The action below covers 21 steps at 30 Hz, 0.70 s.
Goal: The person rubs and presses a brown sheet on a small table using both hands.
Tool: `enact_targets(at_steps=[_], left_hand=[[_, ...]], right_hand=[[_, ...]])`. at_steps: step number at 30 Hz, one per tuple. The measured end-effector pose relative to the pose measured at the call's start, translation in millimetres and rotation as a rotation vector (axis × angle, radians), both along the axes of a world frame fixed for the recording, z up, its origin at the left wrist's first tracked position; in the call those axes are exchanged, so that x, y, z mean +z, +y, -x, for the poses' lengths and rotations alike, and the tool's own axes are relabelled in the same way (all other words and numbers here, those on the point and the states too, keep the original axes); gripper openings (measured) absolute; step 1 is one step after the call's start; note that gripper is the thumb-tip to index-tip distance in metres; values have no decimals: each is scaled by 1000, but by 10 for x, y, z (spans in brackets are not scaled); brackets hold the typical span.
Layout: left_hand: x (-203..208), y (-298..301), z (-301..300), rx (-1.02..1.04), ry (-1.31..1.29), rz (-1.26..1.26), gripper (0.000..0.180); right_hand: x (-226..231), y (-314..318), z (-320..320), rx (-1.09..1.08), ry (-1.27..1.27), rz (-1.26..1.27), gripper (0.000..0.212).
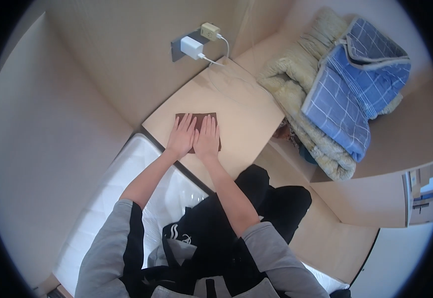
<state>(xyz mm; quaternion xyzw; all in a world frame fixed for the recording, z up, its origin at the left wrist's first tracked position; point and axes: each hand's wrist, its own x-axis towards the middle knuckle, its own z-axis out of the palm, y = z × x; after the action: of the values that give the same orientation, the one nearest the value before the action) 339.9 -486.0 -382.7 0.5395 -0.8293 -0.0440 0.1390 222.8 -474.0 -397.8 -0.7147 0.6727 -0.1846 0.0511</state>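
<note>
A brown square cloth (198, 120) lies flat on the light wood tabletop (248, 119). Both palms press down on it, side by side with the thumbs close together. My left hand (181, 136) covers its left part, fingers stretched out and pointing away from me. Over its right part rests my right hand (207, 139), with the fingers also straight and flat. The cloth's far edge and a strip of its right edge show past my fingers; most of the rest is hidden under the hands.
Two chargers, one white (191, 48) and one yellowish (210, 32), sit in a wall socket; their white cables trail onto the tabletop's far corner. Right of it lie a beige quilt (296, 64) and a folded blue checked blanket (345, 94). A plastic-covered white mattress (122, 184) is at near left.
</note>
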Motion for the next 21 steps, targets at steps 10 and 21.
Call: enact_targets(at_steps=[10,21], left_hand=[[-25,1124,400,-159,117,0,52],[-102,350,1215,-238,147,43,52]], right_hand=[[25,1309,330,-153,-41,-19,63],[-50,643,1101,-285,-17,29,63]])
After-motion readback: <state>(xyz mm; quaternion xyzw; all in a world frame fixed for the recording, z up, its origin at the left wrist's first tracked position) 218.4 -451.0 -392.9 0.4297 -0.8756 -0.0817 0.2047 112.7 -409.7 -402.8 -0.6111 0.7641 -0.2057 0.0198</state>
